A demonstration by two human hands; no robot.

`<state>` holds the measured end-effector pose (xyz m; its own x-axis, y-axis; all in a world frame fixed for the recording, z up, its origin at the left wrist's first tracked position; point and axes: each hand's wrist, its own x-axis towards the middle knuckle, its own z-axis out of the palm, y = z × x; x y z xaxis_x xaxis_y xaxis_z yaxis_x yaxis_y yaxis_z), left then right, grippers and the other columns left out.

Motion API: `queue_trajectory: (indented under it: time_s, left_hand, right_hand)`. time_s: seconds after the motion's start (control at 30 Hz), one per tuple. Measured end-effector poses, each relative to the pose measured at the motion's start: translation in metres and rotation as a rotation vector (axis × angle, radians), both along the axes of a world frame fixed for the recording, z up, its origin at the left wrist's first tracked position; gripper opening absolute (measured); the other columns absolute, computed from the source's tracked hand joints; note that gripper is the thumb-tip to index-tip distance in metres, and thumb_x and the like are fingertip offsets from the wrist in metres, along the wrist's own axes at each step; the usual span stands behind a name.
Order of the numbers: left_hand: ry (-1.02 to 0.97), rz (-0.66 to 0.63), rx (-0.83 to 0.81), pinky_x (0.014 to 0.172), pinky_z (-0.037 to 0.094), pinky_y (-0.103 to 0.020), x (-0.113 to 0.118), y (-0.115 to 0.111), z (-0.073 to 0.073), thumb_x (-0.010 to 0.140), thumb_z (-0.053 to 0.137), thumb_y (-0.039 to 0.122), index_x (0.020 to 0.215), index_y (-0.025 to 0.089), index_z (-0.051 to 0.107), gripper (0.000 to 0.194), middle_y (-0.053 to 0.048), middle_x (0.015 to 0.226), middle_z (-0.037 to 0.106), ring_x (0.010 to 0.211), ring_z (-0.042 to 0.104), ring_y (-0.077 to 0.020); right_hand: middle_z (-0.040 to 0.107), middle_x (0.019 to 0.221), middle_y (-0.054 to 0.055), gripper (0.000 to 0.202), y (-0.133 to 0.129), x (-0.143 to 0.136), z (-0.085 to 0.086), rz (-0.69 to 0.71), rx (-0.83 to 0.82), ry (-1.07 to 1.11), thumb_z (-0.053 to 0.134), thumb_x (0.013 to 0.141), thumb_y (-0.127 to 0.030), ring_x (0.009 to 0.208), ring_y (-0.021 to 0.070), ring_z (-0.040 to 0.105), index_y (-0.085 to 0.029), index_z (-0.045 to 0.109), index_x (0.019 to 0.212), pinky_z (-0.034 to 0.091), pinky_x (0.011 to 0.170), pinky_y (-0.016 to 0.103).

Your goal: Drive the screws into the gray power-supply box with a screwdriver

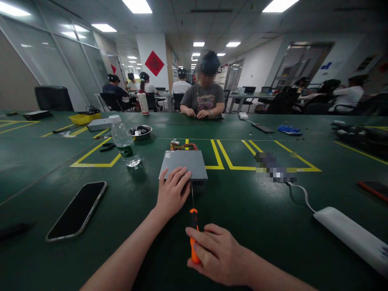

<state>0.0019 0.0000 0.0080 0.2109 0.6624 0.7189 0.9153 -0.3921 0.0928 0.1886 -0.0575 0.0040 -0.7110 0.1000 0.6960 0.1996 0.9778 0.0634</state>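
Note:
A grey metal box (190,161), which looks like a computer power supply, lies on the green table with a bundle of coloured cables (183,146) behind it. My left hand (172,188) rests on its top and near edge, fingers stretched out and slightly apart. My right hand (218,252) is closed around the orange and black handle of a screwdriver (194,238). The thin shaft points away from me, and its tip reaches the near side of the box. Whether the tip sits in a screw cannot be made out.
Left of the box stand a water bottle (125,145) and a metal bowl (141,131) of small dark parts. A phone (77,210) lies nearer left. At right is a white power strip (348,234) with a cable. Across the table sits a person (203,97).

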Motion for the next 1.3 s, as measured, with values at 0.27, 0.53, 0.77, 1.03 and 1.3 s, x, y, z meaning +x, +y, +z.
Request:
queue_trajectory:
  time_s: [0.27,0.53,0.77,1.03,1.3]
  left_hand:
    - [-0.016,-0.001,-0.025,0.093,0.031,-0.040,-0.0027,0.0013,-0.0022,0.085,0.049,0.025,0.115,0.026,0.054,0.030,-0.003,0.122,0.058,0.115,0.049,-0.0210]
    - [-0.029,-0.015,-0.051,0.092,0.031,-0.039,-0.0027,0.0008,-0.0013,0.086,0.048,0.026,0.116,0.026,0.053,0.030,-0.003,0.123,0.057,0.116,0.047,-0.0209]
    - [-0.028,-0.011,-0.045,0.093,0.030,-0.038,-0.0035,0.0016,-0.0033,0.086,0.049,0.026,0.116,0.026,0.053,0.030,-0.003,0.124,0.057,0.116,0.047,-0.0205]
    - [-0.023,-0.009,-0.045,0.093,0.030,-0.038,-0.0043,0.0019,-0.0037,0.087,0.048,0.026,0.116,0.026,0.053,0.030,-0.002,0.124,0.057,0.116,0.047,-0.0201]
    - [-0.021,-0.003,-0.048,0.092,0.031,-0.039,-0.0040,0.0016,-0.0035,0.086,0.049,0.026,0.117,0.027,0.053,0.032,-0.003,0.124,0.057,0.116,0.047,-0.0211]
  right_hand:
    - [0.064,0.103,0.014,0.024,-0.0004,-0.0005,0.0089,-0.015,-0.028,-0.124,0.037,0.095,-0.026,0.073,0.0146,0.064,-0.014,0.056,0.105,0.049,0.070,0.030]
    - [0.066,0.101,0.013,0.015,-0.0014,0.0018,0.0002,-0.010,-0.079,-0.033,0.047,0.092,-0.027,0.083,0.0150,0.064,-0.015,0.055,0.093,0.050,0.074,0.028]
    - [0.066,0.102,0.012,0.016,0.0010,0.0001,0.0025,-0.003,-0.024,-0.080,0.048,0.091,-0.025,0.075,0.0128,0.065,-0.015,0.058,0.097,0.050,0.070,0.025]
    - [0.066,0.104,0.012,0.027,0.0004,0.0035,0.0046,-0.033,-0.113,-0.111,0.044,0.094,-0.036,0.088,0.0154,0.064,-0.014,0.054,0.106,0.050,0.077,0.026]
    - [0.066,0.102,0.017,0.025,0.0041,0.0020,0.0012,-0.003,-0.051,-0.039,0.044,0.094,-0.034,0.097,0.0178,0.062,-0.012,0.055,0.093,0.052,0.073,0.025]
